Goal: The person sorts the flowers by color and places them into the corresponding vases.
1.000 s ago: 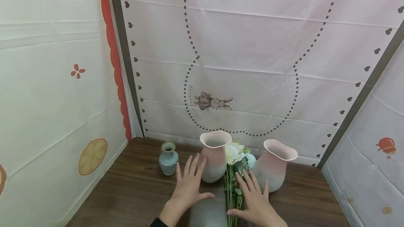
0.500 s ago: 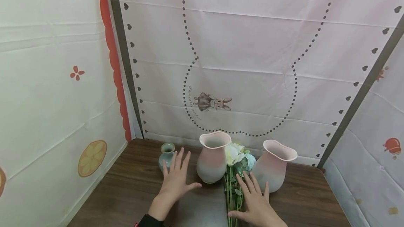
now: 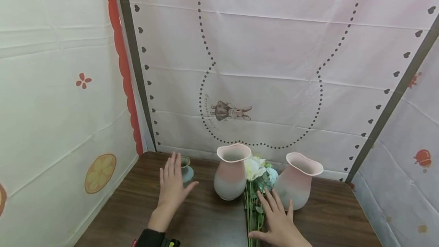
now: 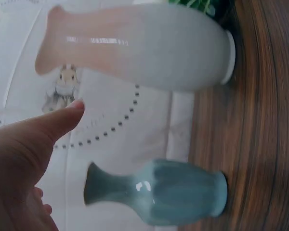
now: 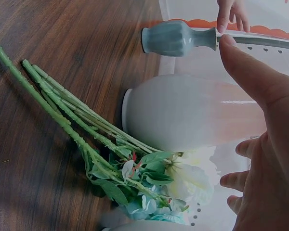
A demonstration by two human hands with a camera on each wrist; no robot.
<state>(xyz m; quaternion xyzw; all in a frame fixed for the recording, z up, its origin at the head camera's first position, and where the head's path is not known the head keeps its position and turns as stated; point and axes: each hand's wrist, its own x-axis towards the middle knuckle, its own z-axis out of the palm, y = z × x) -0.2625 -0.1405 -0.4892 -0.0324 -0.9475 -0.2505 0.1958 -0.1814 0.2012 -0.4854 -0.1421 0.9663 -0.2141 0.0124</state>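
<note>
Left of the middle pink-and-grey ceramic vase [image 3: 230, 182]: your left hand [image 3: 170, 188], spread, has shifted to the small glazed teal vase [image 3: 187, 174]. Right of it: your right hand [image 3: 279, 220], spread, near long-stemmed white-and-blue flowers [image 3: 257, 174].

Your left hand [image 3: 172, 190] and right hand [image 3: 279, 224] are bare, each with 4 slim fingers [image 3: 178, 166] and 1 thumb [image 4: 55, 121]. Around your left forearm sits 1 black cuff [image 3: 151, 238] (sleeve or strap, hard to tell), with a yellow mark [image 3: 172, 244] thumb-side and a red patch [image 3: 134, 242] opposite.
</note>
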